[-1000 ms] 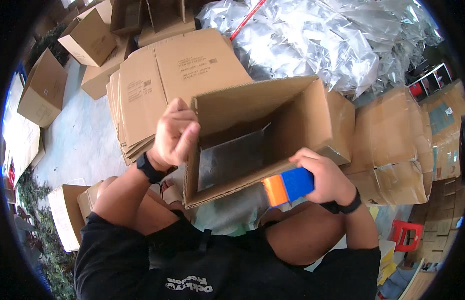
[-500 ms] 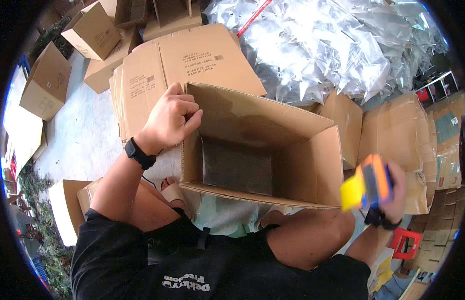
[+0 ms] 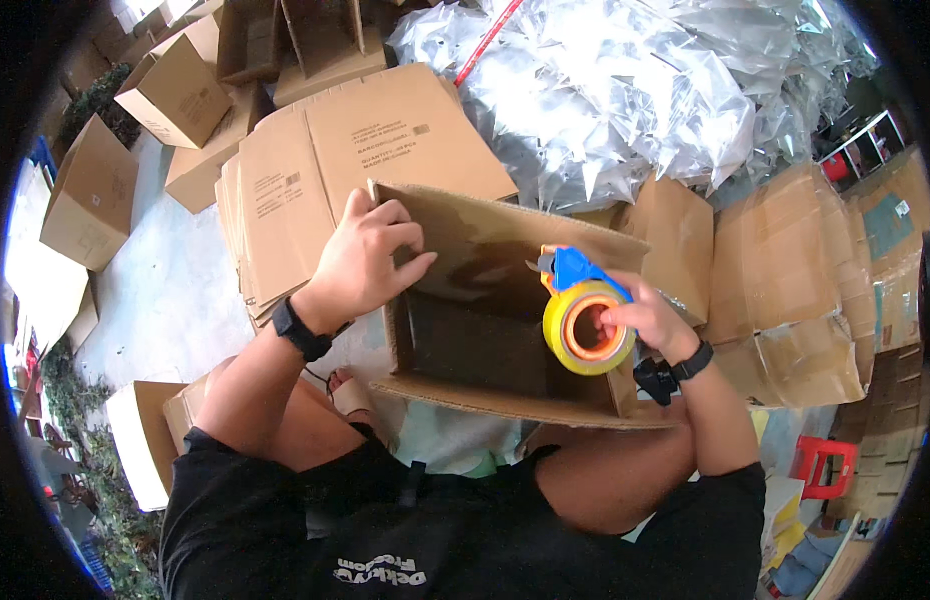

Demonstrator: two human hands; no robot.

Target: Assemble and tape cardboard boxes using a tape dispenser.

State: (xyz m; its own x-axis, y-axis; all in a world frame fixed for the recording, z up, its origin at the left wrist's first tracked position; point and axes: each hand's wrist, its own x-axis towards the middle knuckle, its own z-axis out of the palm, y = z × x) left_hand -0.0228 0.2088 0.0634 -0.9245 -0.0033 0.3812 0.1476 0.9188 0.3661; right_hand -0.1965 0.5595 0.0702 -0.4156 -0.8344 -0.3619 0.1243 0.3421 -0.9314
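Observation:
An open cardboard box (image 3: 475, 222) stands in front of me between my knees, its inside facing up and its bottom in shadow. My left hand (image 3: 370, 248) is closed on the box's far left corner, with the fingers bent at the edge and the thumb over the inside. Over the right part of the box, my right hand (image 3: 650, 322) grips a tape dispenser (image 3: 577, 268) with a blue and orange body and a metal blade at its tip. A roll of yellow tape (image 3: 557, 335) sits on it, and my fingers reach into the orange hub.
Flattened cartons (image 3: 385, 110) lie stacked beyond the box. Clear plastic bags (image 3: 595, 110) are heaped at the far right. More boxes (image 3: 785, 270) stand to the right, near a red stool (image 3: 823, 466). An open carton (image 3: 93, 192) is at the left, above green foliage (image 3: 80, 430).
My right hand has swung the tape dispenser left and up, from beside the box to above its right part. The box has tilted and shifted slightly; my left hand stays at its corner.

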